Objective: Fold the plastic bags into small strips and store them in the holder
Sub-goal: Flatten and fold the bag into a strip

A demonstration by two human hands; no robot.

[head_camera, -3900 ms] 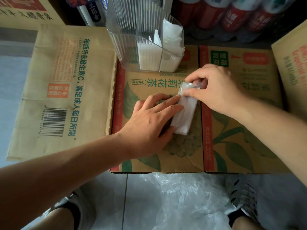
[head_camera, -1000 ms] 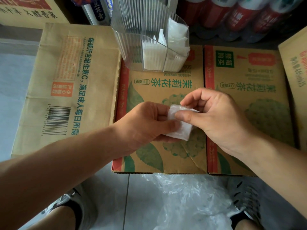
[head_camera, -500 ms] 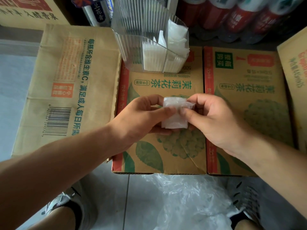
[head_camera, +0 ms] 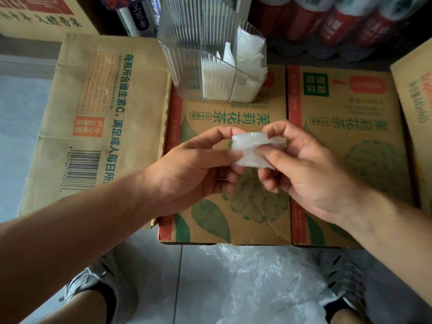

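Note:
A small folded white plastic bag [head_camera: 251,149] is held in the air above the middle cardboard box [head_camera: 233,118]. My left hand [head_camera: 194,169] pinches its left side with thumb and fingers. My right hand [head_camera: 301,164] grips its right side, thumb against the front of the packet. A clear ribbed holder [head_camera: 187,64] stands at the far edge of the box, with several folded white bags [head_camera: 243,66] upright in its right part.
Loose crumpled clear plastic bags [head_camera: 264,281] lie on the tiled floor between my shoes. A flattened carton [head_camera: 93,108] lies left, another box [head_camera: 355,127] right. Red bottles [head_camera: 327,17] line the back.
The bag lay as a long strip pressed on the box; both hands have lifted it and folded it into a short packet, now held a little higher and turned.

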